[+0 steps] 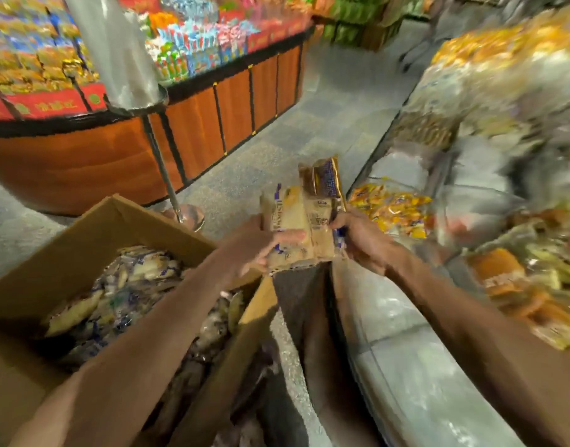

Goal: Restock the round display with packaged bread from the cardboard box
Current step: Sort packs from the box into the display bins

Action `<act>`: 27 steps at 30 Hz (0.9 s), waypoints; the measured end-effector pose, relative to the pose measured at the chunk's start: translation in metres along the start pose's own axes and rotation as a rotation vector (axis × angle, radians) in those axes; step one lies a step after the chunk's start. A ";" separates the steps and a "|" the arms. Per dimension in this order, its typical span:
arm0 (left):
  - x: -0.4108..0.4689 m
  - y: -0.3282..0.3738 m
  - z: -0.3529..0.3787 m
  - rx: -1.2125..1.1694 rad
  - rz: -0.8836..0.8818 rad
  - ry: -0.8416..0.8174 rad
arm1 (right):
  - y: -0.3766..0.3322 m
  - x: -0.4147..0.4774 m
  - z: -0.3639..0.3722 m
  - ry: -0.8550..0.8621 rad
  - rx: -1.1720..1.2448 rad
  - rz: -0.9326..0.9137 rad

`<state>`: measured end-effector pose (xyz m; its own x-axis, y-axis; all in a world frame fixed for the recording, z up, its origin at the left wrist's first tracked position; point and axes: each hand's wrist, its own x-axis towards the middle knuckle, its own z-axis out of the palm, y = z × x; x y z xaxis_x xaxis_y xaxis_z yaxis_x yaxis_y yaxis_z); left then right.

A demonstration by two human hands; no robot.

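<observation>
Cardboard box [83, 233]: one, its contents too blurred to count | left hand [261, 250], right hand [364, 240]: both gripping bread packs [303, 221] (three, perhaps) | display [406, 350]: one, motion-blurred, cut off right

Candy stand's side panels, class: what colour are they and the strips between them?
Orange-brown side panels, with black strips between them; the head view shows this.

retail shop floor: round wood-panelled display [193, 124] upper left piled with bright packaged snacks [180, 37], more packaged goods [503, 91] on shelving at right.
</observation>
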<state>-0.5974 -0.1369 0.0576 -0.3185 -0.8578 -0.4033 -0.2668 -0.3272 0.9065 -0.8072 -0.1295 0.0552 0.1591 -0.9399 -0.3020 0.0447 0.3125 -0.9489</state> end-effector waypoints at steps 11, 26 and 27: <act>-0.044 0.053 0.322 0.299 0.263 -0.480 | 0.055 -0.313 -0.206 0.620 -0.008 -0.112; -0.062 0.021 0.466 0.371 0.311 -0.802 | 0.153 -0.426 -0.219 0.861 0.390 -0.139; -0.058 0.020 0.467 0.376 0.327 -0.816 | 0.154 -0.421 -0.217 0.859 0.432 -0.134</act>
<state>-1.0093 0.0920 0.0406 -0.9274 -0.2964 -0.2282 -0.2814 0.1508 0.9477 -1.0811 0.2847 0.0161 -0.6407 -0.6977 -0.3205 0.3953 0.0581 -0.9167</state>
